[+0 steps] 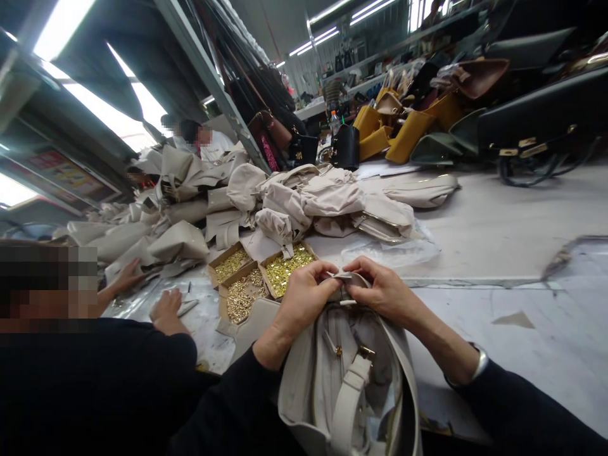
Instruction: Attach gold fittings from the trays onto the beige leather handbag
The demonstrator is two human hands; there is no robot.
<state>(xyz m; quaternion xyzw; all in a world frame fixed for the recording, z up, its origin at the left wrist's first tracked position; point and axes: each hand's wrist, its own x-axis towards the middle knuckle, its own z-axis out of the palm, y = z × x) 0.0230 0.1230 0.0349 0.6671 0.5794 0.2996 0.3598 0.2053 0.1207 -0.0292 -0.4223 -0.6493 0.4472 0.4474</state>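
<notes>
Beige, smooth-surfaced handbag (327,373), its top gaping toward the viewer, fills the lower centre, at the near edge of a long pale worktable (498,215). Inside show a pale fabric lining and a zip with a small gold-coloured pull (338,350). Across the opening lies a flat beige strap (346,405) with a gold-coloured metal buckle (365,353).

Two bare hands meet at the bag's far rim. The left hand (304,291) pinches the rim between thumb and bent fingers; the right hand (380,288) grips it the same way, just beside. Both sleeves are black, and a shiny silver-coloured bracelet (482,361) circles the right wrist.

Just beyond the left hand, shallow brown cardboard trays (222,308) hold many tiny gold-coloured metal pieces (244,297). To the left sits another person in a black top (95,386), one hand (167,305) resting near small items that are too unclear to name.

Behind the trays is a heap of soft, crumpled beige bags (327,193). Farther back, at upper right, are mustard-yellow bags (411,136) and a large black bag (541,120) with gold-coloured fittings.
</notes>
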